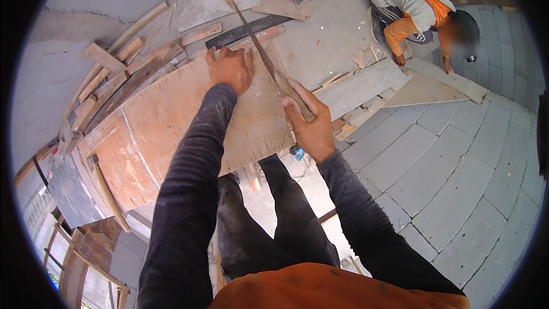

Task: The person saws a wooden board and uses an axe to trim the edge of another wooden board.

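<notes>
My right hand [309,123] is closed round the wooden handle of a handsaw [258,46], whose long narrow blade points away from me across the far edge of a worn plywood board [148,149]. My left hand [229,71] is on that board just left of the blade, fingers bent over its far edge. A dark strip [220,42] lies just beyond the board. A hammer [106,189] with a pale wooden handle lies on the board's left end, beside a grey sheet [74,191].
A co-worker [412,11] in orange and grey crouches at upper right, hands on a long pale plank [463,83]. Offcuts and battens [108,57] are piled behind the board. Grey block walls [440,171] curve around both sides. My legs show below the board.
</notes>
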### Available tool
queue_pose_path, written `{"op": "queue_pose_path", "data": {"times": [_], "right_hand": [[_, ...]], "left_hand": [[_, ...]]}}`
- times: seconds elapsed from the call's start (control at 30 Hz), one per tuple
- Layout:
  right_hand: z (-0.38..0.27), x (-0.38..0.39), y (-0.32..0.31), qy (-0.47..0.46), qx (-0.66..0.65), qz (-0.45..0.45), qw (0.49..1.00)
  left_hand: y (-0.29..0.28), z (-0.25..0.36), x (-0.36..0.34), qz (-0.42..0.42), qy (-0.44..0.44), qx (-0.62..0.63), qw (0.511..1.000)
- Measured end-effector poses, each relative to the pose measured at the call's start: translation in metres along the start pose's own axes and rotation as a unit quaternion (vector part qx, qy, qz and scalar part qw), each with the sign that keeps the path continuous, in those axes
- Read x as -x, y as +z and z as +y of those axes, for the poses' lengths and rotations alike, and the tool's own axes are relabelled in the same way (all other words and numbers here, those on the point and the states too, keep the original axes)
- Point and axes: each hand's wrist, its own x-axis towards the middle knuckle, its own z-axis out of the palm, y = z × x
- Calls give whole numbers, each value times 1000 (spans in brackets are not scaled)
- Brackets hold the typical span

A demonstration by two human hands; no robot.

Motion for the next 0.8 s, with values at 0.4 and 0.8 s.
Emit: {"op": "queue_pose_path", "data": {"times": [0.4, 0.8], "right_hand": [[-14, -40, -1, 50, -36, -56, 997], [16, 14, 14, -37, 10, -80, 996]], "left_hand": [[7, -8, 2, 38, -3, 8, 999], [5, -9, 8, 5, 3, 2, 1000]]}}
